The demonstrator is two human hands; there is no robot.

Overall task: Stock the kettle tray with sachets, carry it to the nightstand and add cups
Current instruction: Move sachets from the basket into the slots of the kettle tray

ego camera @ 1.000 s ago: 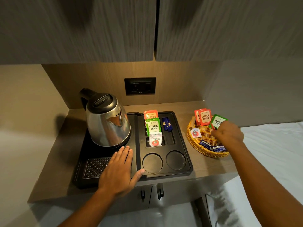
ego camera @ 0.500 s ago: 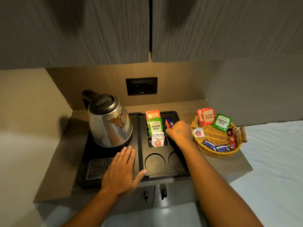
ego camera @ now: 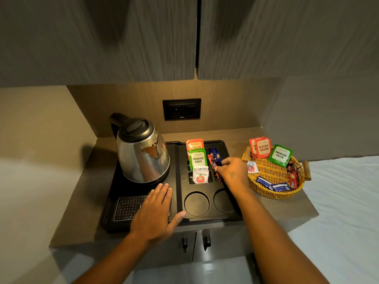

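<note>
A black kettle tray (ego camera: 180,219) sits on the wooden counter with a steel kettle (ego camera: 142,151) on its left half. Its slots hold an orange Classic Assam sachet (ego camera: 194,144), a green Premium Green sachet (ego camera: 198,158), a white apple sachet (ego camera: 200,175) and a blue sachet (ego camera: 215,155). My right hand (ego camera: 232,174) is over the right-hand slot, fingers pinched on a red sachet (ego camera: 213,167) standing in it. My left hand (ego camera: 156,214) lies flat on the tray front, fingers spread. Two round cup wells (ego camera: 196,203) are bare.
A wicker basket (ego camera: 266,191) at the counter's right holds more orange, green, red and blue sachets. A wall socket (ego camera: 181,109) is behind the tray. Cabinets hang overhead. A white bed (ego camera: 338,212) lies to the right.
My right hand left the basket, crossed left to the tray with a red sachet and now sets it in the right-hand slot. The left hand stayed flat on the tray.
</note>
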